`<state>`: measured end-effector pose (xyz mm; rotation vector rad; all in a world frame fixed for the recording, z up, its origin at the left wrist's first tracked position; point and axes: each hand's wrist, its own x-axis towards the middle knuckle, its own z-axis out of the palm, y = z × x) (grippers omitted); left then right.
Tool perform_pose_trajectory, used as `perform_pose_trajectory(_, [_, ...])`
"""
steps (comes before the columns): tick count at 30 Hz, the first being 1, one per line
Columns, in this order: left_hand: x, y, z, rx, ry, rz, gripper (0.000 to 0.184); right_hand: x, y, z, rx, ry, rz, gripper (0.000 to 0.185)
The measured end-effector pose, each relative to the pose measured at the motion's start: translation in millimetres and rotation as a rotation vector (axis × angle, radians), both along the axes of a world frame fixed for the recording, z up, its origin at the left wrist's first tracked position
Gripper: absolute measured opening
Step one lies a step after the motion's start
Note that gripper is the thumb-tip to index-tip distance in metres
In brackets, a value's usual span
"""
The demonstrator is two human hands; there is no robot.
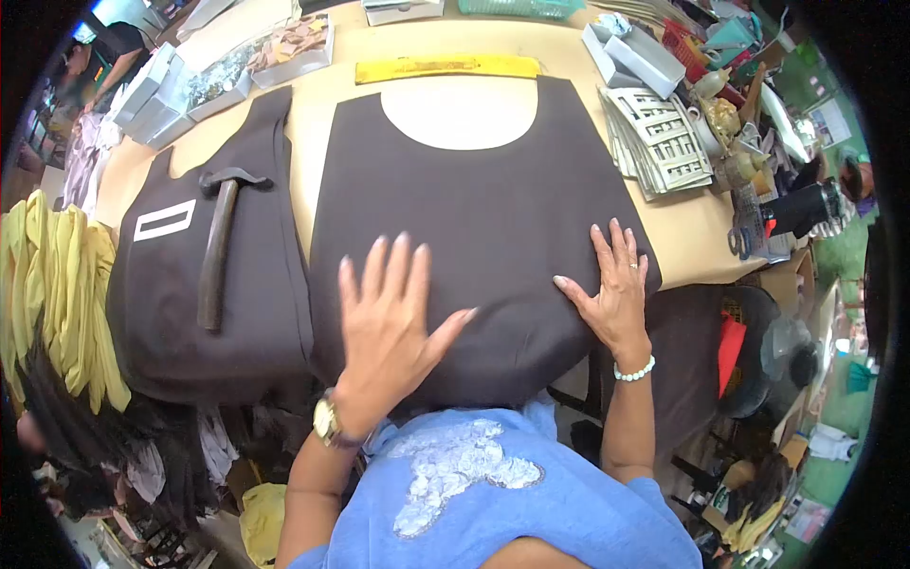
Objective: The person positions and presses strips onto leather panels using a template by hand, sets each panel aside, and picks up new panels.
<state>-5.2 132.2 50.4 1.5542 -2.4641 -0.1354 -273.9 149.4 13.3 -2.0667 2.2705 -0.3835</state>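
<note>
A dark cut fabric piece (464, 209) with a scooped neckline lies spread over the table's front part, its lower end hanging over the edge towards me. My left hand (387, 308) is flat on its left half, fingers spread and thumb out. On the right side of the fabric rests my right hand (611, 284), also open, fingers apart. Neither hand grips anything. To the left lies a stack of similar dark fabric (256, 313), carrying a hammer (218, 251) with a dark handle and a white rectangular frame (165, 220).
A yellow ruler-like strip (445, 68) lies beyond the neckline. White boxes (156, 100) of small parts stand at the back left. Stacked patterned cards (664, 142), an open white box (633, 57) and scissors (739, 237) are at the right. Yellow cloth (57, 294) hangs left. A person (118, 57) is far left.
</note>
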Motion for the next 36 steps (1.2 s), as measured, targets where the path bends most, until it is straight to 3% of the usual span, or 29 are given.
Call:
perform_pose_trajectory(4, [-40,-42,-21,-0.039,0.157,-0.196,0.085,-5,-27,21,0.035,-0.091,-0.011,0.053])
perform_pose_trajectory(5, [-46,-45,-33,0.018,0.141,-0.189,0.093,-8,-40,24,-0.001,-0.081,0.037,0.049])
perform_pose_trajectory(8, [-50,-43,-54,0.057,0.136,-0.135,0.094,-7,-95,32,-0.134,-0.075,0.176,0.032])
perform_pose_trajectory(10, [-50,-39,-54,0.059,0.140,-0.092,0.093,1,-151,15,-0.377,-0.053,0.329,0.029])
perform_pose_trajectory(15, [-51,-38,-53,0.077,0.158,-0.072,0.093,44,-287,-30,-0.323,-0.016,0.389,0.042])
perform_pose_trajectory(19, [-49,-38,-49,0.078,0.169,-0.081,0.090,74,-317,-35,-0.227,0.076,0.315,0.054])
perform_pose_trajectory(26, [-49,-39,-54,0.058,0.188,-0.076,0.079,73,-326,2,-0.209,-0.176,0.444,0.032])
perform_pose_trajectory(29, [-48,-39,-53,0.056,0.198,-0.076,0.077,67,-375,9,-0.470,-0.193,0.500,0.024])
perform_pose_trajectory(31, [-48,-39,-52,0.066,0.207,-0.075,0.077,69,-381,56,-0.821,-0.377,0.534,0.019])
perform_pose_trajectory(33, [-48,-39,-52,0.068,0.210,-0.074,0.076,61,-382,113,-1.020,-0.190,0.543,0.028])
perform_pose_trajectory(35, [-48,-40,-53,0.064,0.214,-0.076,0.076,57,-363,177,-1.012,-0.170,0.586,0.020])
perform_pose_trajectory(36, [-48,-39,-54,0.060,0.214,-0.075,0.076,61,-346,204,-1.130,-0.237,0.664,0.017])
